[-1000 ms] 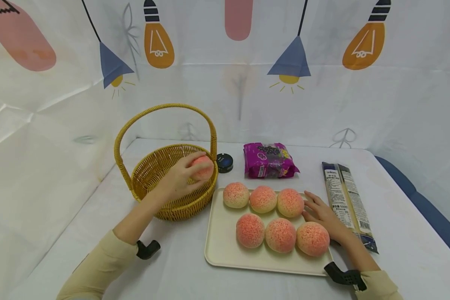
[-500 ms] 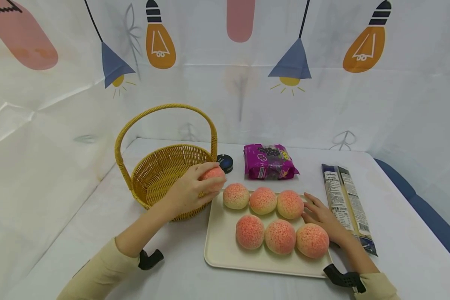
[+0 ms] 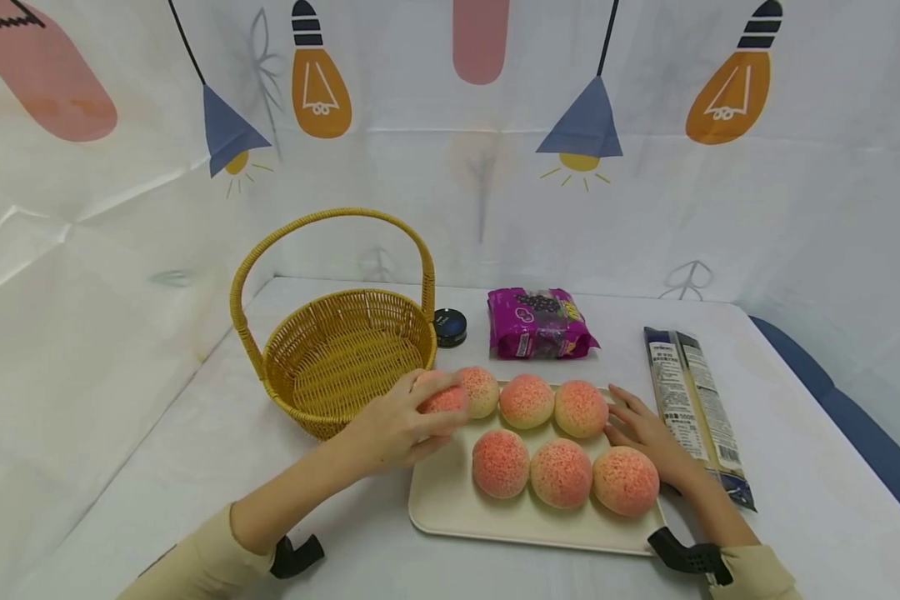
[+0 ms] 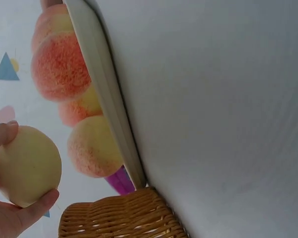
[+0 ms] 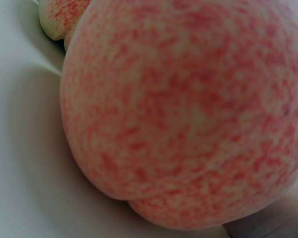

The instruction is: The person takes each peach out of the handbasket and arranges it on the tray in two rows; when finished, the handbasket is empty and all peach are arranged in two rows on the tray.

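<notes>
My left hand (image 3: 401, 423) grips a peach (image 3: 444, 395) above the tray's left edge, beside the back-left peach (image 3: 480, 392). In the left wrist view, fingers and thumb curl round the held peach (image 4: 29, 167), whose pale yellow side shows. The cream tray (image 3: 487, 525) bears two rows of pink-speckled peaches, three in each. At the tray's right side rests my right hand (image 3: 645, 435), fingers loosely extended near the back-right peach (image 3: 581, 408). A close peach (image 5: 188, 109) fills most of the right wrist view and hides most of that hand.
A wicker basket (image 3: 270, 379) with a tall handle stands left of the tray, nothing in it. Behind are a small dark round tin (image 3: 450, 327) and a purple snack pack (image 3: 542, 323). A long clear-and-blue packet (image 3: 697, 412) lies at the right.
My left hand has carried the peach out from over the basket, rightward and toward me, to the tray's left edge. The right hand has stayed put.
</notes>
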The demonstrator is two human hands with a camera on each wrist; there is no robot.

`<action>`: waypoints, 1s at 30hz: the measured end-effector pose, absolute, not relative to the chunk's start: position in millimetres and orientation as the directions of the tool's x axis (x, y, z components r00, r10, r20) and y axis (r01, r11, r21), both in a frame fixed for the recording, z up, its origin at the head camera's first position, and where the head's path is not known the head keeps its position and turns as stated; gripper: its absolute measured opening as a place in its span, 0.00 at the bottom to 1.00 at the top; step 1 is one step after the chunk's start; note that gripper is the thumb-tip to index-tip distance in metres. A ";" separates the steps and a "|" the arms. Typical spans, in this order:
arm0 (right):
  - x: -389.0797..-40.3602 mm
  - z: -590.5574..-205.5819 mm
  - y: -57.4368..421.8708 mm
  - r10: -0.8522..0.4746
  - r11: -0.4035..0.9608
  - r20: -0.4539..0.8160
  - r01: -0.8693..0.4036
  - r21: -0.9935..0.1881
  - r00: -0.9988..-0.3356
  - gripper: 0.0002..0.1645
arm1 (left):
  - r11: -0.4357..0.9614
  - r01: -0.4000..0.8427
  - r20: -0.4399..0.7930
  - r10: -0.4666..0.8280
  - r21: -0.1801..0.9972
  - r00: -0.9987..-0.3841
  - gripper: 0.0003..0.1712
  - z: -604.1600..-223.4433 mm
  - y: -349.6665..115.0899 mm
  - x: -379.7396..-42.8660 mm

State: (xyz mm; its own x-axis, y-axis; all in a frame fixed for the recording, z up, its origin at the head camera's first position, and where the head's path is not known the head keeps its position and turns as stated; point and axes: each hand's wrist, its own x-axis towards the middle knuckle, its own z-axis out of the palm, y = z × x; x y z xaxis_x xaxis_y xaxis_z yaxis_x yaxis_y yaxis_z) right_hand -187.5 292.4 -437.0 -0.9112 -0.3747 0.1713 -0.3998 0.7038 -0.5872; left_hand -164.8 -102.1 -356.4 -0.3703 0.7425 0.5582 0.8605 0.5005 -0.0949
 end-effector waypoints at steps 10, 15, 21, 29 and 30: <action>-187.6 -438.8 292.9 -0.373 0.705 0.168 -0.396 -0.588 -0.913 0.24 | 0.441 0.897 0.465 0.798 -0.017 -0.383 0.14 -365.1 -98.8 -148.2; -188.2 -438.8 293.3 -0.374 0.701 0.173 -0.399 -0.591 -0.911 0.24 | 0.485 0.873 0.335 0.814 0.058 -0.475 0.13 -365.5 -98.8 -142.0; -188.3 -437.6 293.1 -0.377 0.700 0.175 -0.403 -0.589 -0.910 0.24 | 0.488 0.868 0.273 0.826 0.090 -0.492 0.11 -367.8 -96.8 -140.8; -187.9 -436.4 293.0 -0.383 0.696 0.176 -0.409 -0.591 -0.907 0.24 | 0.494 0.863 0.222 0.834 0.110 -0.505 0.12 -370.2 -94.9 -140.4; -188.0 -436.5 292.9 -0.383 0.696 0.175 -0.408 -0.591 -0.907 0.24 | 0.496 0.861 0.214 0.835 0.108 -0.508 0.12 -370.2 -95.0 -140.5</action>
State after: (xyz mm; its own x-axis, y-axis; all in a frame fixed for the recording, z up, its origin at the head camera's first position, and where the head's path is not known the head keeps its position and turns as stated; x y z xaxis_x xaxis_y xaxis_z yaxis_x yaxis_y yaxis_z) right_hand -188.0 292.9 -436.5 -0.9071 -0.3826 0.1755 -0.4078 0.6960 -0.5910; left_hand -140.5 -95.0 -370.2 -0.5078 0.8346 0.2137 0.8613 0.4965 0.1078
